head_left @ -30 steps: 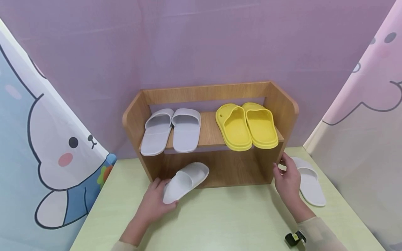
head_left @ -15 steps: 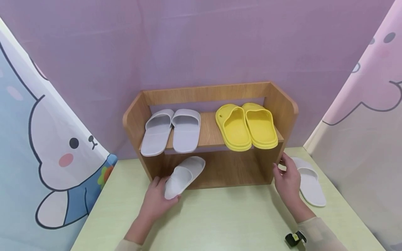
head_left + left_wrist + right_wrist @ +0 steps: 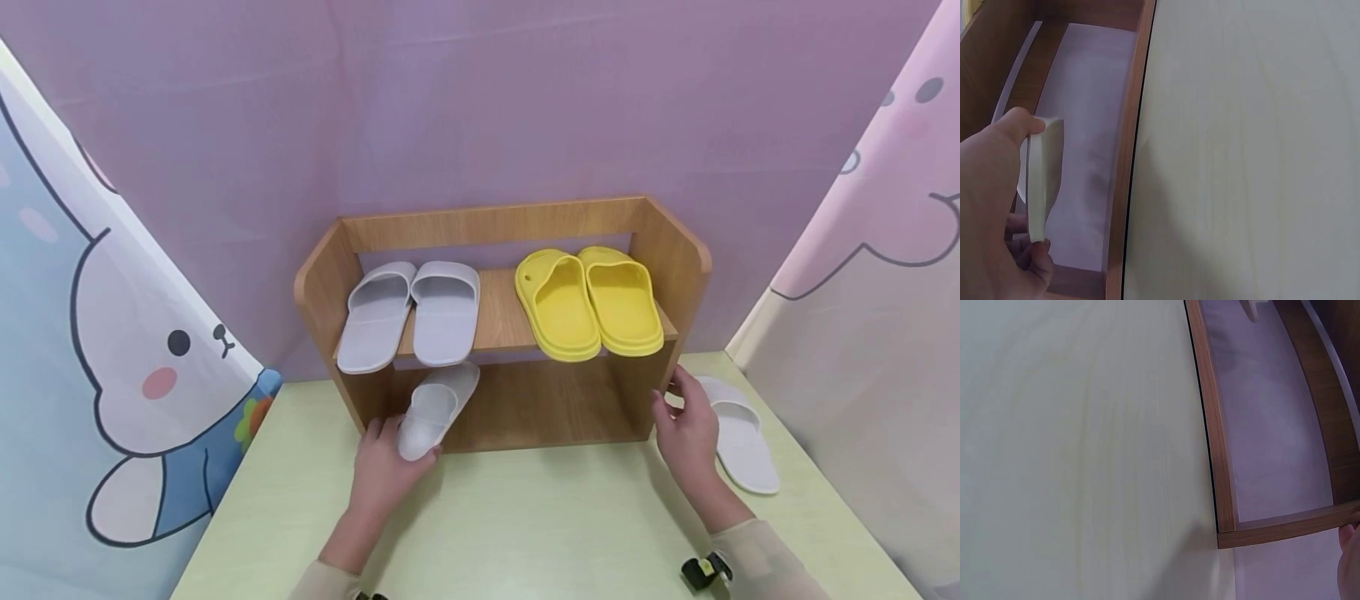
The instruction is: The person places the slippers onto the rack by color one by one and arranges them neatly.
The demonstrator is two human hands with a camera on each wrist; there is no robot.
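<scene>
My left hand [image 3: 386, 471] grips a white slipper [image 3: 435, 412] by its heel end, thumb on one side and fingers on the other. The slipper points toe-first into the lower level of the wooden shoe rack [image 3: 491, 227], below the upper shelf. In the left wrist view the slipper [image 3: 1045, 175] stands tilted on its edge between thumb and fingers. My right hand [image 3: 688, 429] holds the front edge of the rack's right side panel; in the right wrist view fingertips [image 3: 1346, 534] rest against that panel. Another white slipper [image 3: 742, 442] lies on the table beyond this hand.
On the upper shelf sit a pair of light grey slippers [image 3: 408, 333] at left and yellow clogs [image 3: 592, 312] at right. The rack stands on a pale green table [image 3: 555, 517] before a purple curtain [image 3: 487, 108]. A black wrist device [image 3: 703, 571] is by the right sleeve.
My left hand has moved forward and slightly right, carrying the white slipper deeper under the upper shelf. The slipper has turned to point more inward. My right hand has stayed in place.
</scene>
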